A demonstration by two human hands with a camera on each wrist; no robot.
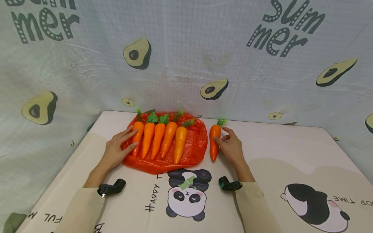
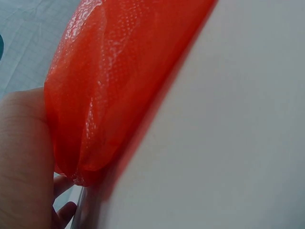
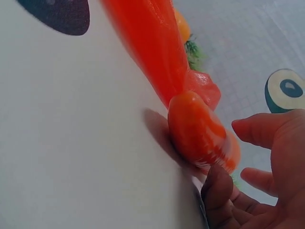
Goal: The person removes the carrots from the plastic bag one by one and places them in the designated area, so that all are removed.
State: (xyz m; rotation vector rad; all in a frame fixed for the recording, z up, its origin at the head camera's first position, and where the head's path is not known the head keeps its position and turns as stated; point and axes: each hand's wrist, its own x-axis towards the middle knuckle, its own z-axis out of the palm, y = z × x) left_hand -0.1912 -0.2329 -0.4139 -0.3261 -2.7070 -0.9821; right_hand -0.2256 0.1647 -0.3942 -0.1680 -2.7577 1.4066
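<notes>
Several orange toy carrots (image 1: 159,137) with green tops lie side by side on a crumpled red plastic bag (image 1: 193,147). My left hand (image 1: 118,145) is at the bag's left edge, its fingers reaching over the leftmost carrot (image 1: 137,137). In the left wrist view the bag (image 2: 109,86) hides part of that hand. A single carrot (image 1: 214,144) lies on the table just right of the bag, tip toward me. Beside it is my right hand (image 1: 231,147), its thumb and fingers spread around the carrot. In the right wrist view a gap shows between a raised digit and this carrot (image 3: 195,126).
The table (image 1: 256,139) has a pale cover printed with pandas (image 1: 186,200) and lettering. Behind it hangs a light cloth (image 1: 175,64) with avocado prints. Black bands (image 1: 112,187) are on both wrists. A green object (image 1: 14,222) shows at the lower left.
</notes>
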